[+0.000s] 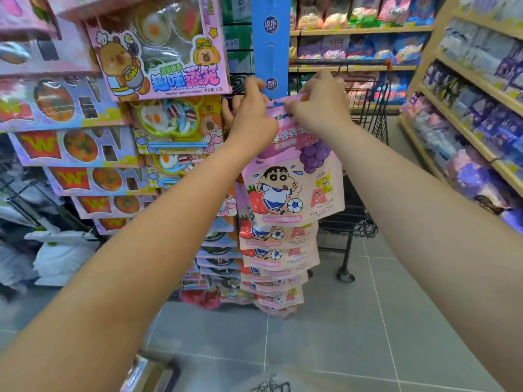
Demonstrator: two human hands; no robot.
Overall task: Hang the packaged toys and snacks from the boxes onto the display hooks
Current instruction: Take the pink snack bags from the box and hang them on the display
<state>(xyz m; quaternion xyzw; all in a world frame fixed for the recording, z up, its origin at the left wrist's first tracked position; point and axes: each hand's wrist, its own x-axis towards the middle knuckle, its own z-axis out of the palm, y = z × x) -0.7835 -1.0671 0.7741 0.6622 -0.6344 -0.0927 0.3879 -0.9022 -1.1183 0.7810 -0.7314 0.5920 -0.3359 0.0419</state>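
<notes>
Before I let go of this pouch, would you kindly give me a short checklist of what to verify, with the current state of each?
1. Grip: the left hand and right hand both pinch the top edge of the pouch. Ok.
2. Position: the pouch top sits against the blue strip. Ok.
3. Hanging hole caught on a hook: the fingers hide it. Cannot tell.
4. Facing: the print faces out and is upright. Ok.
5. Order: the pouch overlaps the lower pouches hanging beneath it, in line with them. Ok.
</notes>
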